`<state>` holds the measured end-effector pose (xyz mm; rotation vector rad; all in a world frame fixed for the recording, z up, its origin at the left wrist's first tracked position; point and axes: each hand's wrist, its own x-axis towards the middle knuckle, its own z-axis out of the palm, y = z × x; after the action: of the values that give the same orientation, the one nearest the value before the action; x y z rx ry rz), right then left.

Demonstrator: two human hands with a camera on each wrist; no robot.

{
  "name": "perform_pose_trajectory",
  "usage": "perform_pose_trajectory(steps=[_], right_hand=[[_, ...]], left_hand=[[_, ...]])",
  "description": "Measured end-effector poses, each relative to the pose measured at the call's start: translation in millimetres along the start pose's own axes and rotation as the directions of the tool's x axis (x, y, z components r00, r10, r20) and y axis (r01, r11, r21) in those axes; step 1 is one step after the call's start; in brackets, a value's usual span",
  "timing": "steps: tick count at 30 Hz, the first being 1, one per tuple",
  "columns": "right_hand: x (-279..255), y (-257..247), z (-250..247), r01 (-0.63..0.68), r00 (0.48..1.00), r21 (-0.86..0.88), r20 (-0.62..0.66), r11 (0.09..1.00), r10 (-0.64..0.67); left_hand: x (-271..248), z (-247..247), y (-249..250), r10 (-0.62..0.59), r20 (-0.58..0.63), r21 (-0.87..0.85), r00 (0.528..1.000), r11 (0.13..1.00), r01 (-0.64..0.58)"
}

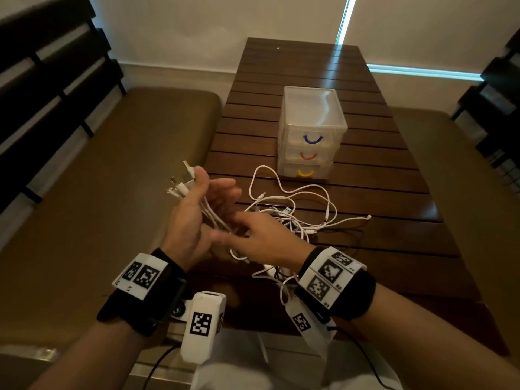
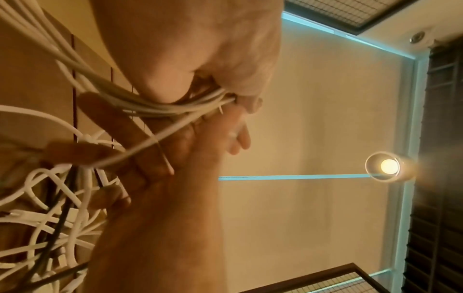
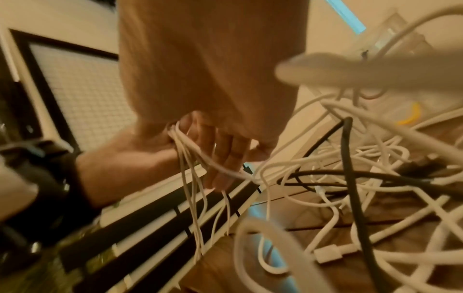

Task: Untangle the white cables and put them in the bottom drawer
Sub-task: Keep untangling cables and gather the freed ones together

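Note:
My left hand (image 1: 197, 212) is raised over the table's left edge and grips a bundle of white cable ends (image 2: 155, 107); their plugs (image 1: 183, 181) stick out above the thumb. The strands (image 3: 190, 178) hang down to a tangle of white cables (image 1: 304, 212) on the table. My right hand (image 1: 261, 240) reaches into those strands just below the left hand, its fingers (image 2: 112, 119) straight and spread with a cable running across them. Behind the tangle stands a clear three-drawer unit (image 1: 312, 122); its bottom drawer, with the yellow handle (image 1: 306, 173), is closed.
A black cable (image 3: 348, 158) runs through the white tangle. The dark slatted wooden table (image 1: 365, 249) is narrow, with padded benches on the left (image 1: 112, 164) and right (image 1: 450, 192). Dark lattice panels stand at both sides.

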<state>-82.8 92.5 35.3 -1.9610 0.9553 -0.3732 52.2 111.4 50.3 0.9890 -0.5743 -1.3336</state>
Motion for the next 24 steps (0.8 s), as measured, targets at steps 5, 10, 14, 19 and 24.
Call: perform_pose_trajectory(steps=[5,10,14,19,24], right_hand=[[8.4,7.5,13.5,0.144,0.989,-0.198,-0.007,0.97,-0.148],[8.3,3.9,15.9,0.233,0.948,-0.305,-0.139,0.923,-0.285],[14.4,-0.7,17.6,0.272,0.924,-0.451,-0.123,0.85,-0.361],[14.2,1.6,9.1,0.263,0.92,-0.412,-0.166,0.872,-0.356],[9.5,16.4,-16.9,0.124,0.965,-0.511,-0.137,0.851,-0.222]], left_hand=[[1.3,3.2,2.6,-0.053,0.067,0.087,0.996,0.995,0.047],[1.2,-4.1,4.2,-0.032,0.084,0.383,0.996,0.924,-0.002],[-4.6,3.4,9.1,-0.04,0.098,0.262,0.994,0.965,0.013],[0.7,-5.9,20.6,0.098,0.172,0.046,0.98,0.993,-0.107],[8.9,-23.0,44.5,0.161,0.161,0.021,0.974,0.986,-0.167]])
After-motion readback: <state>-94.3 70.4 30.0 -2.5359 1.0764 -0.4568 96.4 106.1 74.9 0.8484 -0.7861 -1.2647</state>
